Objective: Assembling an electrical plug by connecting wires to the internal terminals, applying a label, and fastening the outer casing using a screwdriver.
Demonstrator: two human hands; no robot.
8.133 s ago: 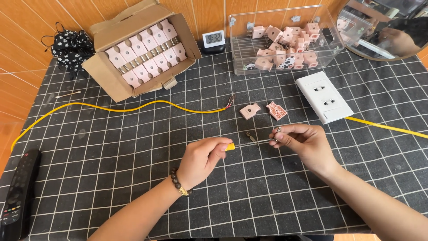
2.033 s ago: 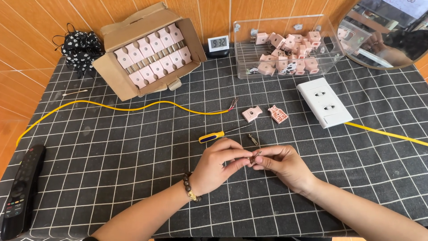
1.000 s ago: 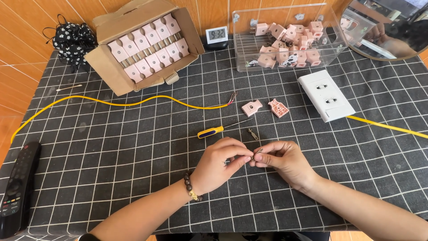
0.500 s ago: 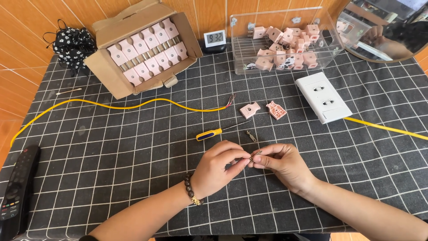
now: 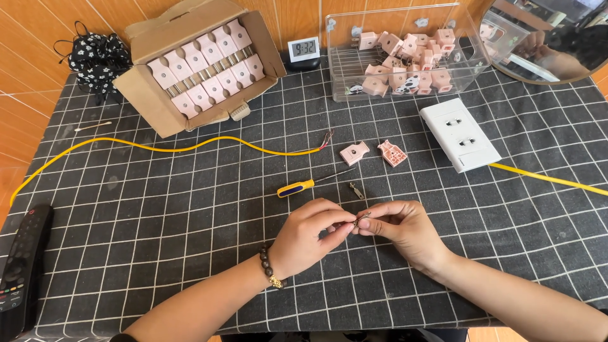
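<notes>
My left hand (image 5: 309,235) and my right hand (image 5: 400,229) meet at the fingertips over the black grid mat (image 5: 158,209), both pinching one small metal plug prong (image 5: 361,219). A second metal prong (image 5: 356,190) lies on the mat just above them. A yellow-handled screwdriver (image 5: 304,185) rests to the upper left of my hands. Two pink plug shell halves (image 5: 354,152) (image 5: 392,153) lie farther up, near the bare end of a yellow cable (image 5: 190,147).
A cardboard box (image 5: 196,63) of pink plugs stands at the back left, a clear bin (image 5: 405,54) of pink plugs at the back right. A white socket block (image 5: 460,133) with its yellow lead, a small digital clock (image 5: 304,49), a mirror (image 5: 544,38) and a black remote (image 5: 22,266) surround the mat.
The screwdriver left my left hand and now lies on the mat. Both hands came together on the small prong and have hardly shifted over the last second.
</notes>
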